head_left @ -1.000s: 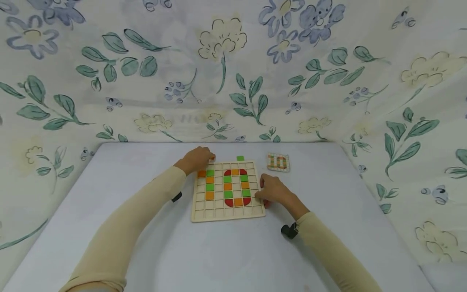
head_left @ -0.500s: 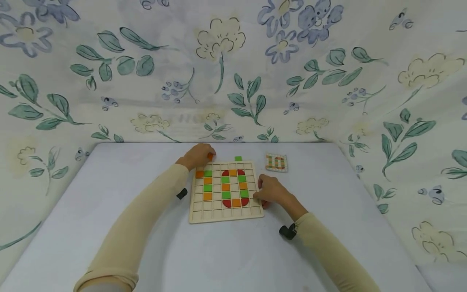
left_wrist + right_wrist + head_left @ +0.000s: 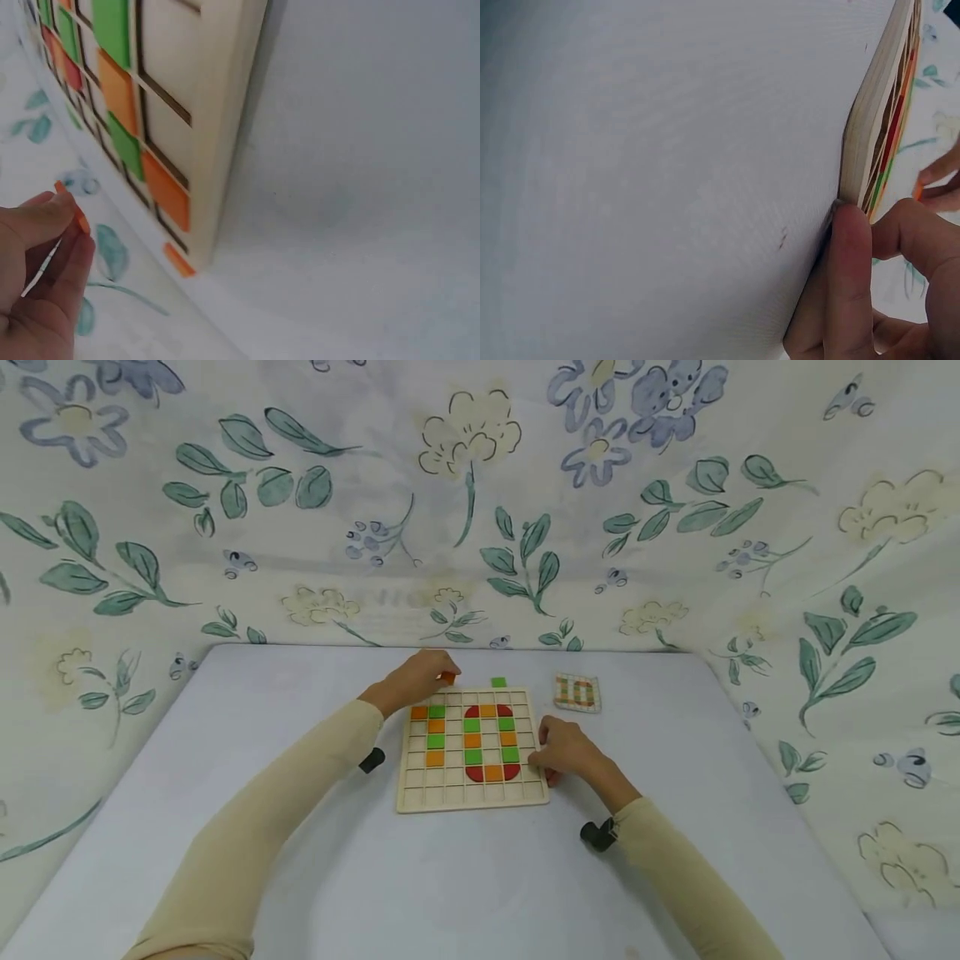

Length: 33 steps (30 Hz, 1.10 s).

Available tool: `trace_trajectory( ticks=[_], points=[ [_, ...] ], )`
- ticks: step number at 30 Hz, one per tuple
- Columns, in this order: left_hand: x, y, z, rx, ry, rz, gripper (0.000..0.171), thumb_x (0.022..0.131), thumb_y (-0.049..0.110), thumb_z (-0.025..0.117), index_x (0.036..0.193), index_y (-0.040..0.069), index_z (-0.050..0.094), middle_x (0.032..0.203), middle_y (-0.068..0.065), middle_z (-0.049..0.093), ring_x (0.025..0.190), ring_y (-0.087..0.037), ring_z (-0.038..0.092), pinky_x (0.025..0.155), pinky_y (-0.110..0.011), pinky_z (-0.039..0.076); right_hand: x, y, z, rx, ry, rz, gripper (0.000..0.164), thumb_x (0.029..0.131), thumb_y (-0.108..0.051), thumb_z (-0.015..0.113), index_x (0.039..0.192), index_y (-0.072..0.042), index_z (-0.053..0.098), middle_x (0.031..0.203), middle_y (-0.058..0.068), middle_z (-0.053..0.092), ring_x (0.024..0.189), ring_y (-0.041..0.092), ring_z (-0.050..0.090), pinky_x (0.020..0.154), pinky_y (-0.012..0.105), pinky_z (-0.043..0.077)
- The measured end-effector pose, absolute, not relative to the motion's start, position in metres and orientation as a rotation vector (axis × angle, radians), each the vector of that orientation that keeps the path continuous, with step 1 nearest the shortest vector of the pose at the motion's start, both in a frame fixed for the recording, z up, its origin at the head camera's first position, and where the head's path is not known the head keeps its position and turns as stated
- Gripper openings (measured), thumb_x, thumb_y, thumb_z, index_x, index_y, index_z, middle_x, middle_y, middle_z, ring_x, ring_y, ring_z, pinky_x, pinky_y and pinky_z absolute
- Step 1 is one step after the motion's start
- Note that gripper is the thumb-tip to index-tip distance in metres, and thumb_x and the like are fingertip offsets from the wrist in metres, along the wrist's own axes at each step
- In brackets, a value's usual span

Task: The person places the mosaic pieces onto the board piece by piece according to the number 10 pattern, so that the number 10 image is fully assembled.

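My left hand pinches a small orange tile between thumb and fingers, just above the back edge of the wooden grid board. In the left wrist view the held tile shows at the fingertips, apart from the board. My right hand grips the board's right edge, the thumb side over the frame; in the right wrist view its fingers press along the outer side. Red, orange and green tiles form a closed ring on the board, with a column of orange and green tiles to its left.
A loose green tile lies behind the board. Back right lies a small pattern card. Another orange tile shows at the board's corner in the left wrist view. Flowered cloth hangs behind the white table.
My left hand has shifted slightly to the right along the board's back edge, still pinching the orange tile. My right hand keeps its place on the board's edge.
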State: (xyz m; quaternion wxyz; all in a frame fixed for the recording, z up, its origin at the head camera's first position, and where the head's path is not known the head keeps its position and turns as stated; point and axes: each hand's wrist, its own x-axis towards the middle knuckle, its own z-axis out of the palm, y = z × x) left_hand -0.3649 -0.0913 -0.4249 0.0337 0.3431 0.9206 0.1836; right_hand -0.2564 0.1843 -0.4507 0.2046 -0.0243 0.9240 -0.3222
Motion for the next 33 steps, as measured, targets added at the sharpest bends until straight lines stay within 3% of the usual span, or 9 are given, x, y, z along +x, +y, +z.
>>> trace_trajectory(
  ticks=[18,26,33],
  points=[
    [-0.259,-0.081,-0.44,1.251,2.698,0.492,0.023,0.084,0.003,0.075,0.107,0.002,0.074,0.1,-0.008,0.068,0.093,-0.021,0.062,0.084,-0.031,0.053,-0.255,0.19,-0.457,-0.074,2.58,-0.916,0.027,0.085,-0.014,0.07,0.1,-0.003,0.051,0.065,0.01,0.064,0.05,0.021,0.065,0.049,0.028,0.048],
    [-0.241,-0.077,-0.442,1.205,2.687,0.493,0.019,0.083,0.01,0.078,0.101,0.005,0.077,0.09,-0.002,0.067,0.079,-0.013,0.055,0.071,-0.022,0.051,-0.254,0.187,-0.457,-0.067,2.589,-0.898,0.027,0.084,-0.015,0.07,0.1,-0.004,0.051,0.065,0.01,0.064,0.05,0.02,0.065,0.048,0.028,0.047],
    [-0.237,-0.079,-0.443,1.221,2.722,0.513,0.002,0.081,0.007,0.079,0.082,0.009,0.079,0.077,0.005,0.063,0.069,-0.009,0.05,0.061,-0.019,0.047,-0.253,0.182,-0.454,-0.071,2.587,-0.901,0.028,0.085,-0.015,0.071,0.1,-0.003,0.051,0.067,0.011,0.064,0.051,0.021,0.065,0.048,0.028,0.048]
  ],
)
